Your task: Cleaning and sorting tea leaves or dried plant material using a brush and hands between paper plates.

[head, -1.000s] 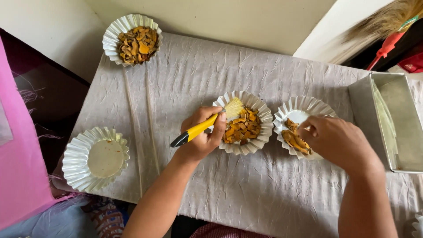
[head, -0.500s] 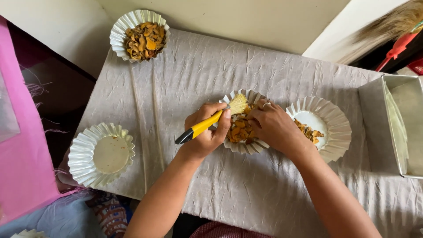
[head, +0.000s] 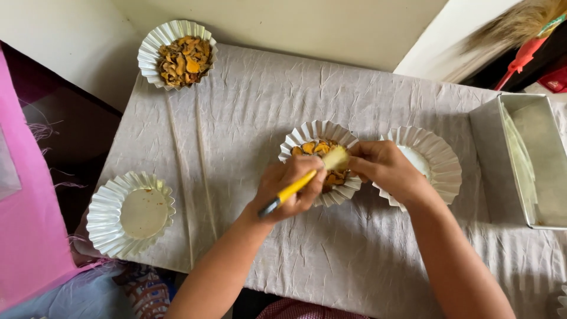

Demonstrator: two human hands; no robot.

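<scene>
My left hand grips a yellow-handled brush, with its pale bristles over a fluted white paper cup of orange-yellow dried slices. My right hand rests between that cup and a second fluted cup, whose white bottom shows bare. Its fingertips are bunched against the bristles. Anything pinched between them is hidden.
Another cup of dried slices stands at the far left corner of the creased grey cloth. An empty fluted cup sits at the near left. A metal tin lies on the right, a broom behind it, pink fabric at left.
My right hand moved left from the right cup to the middle cup and the brush tip. The slices seen earlier in the right cup are gone. The left hand shifted the brush slightly.
</scene>
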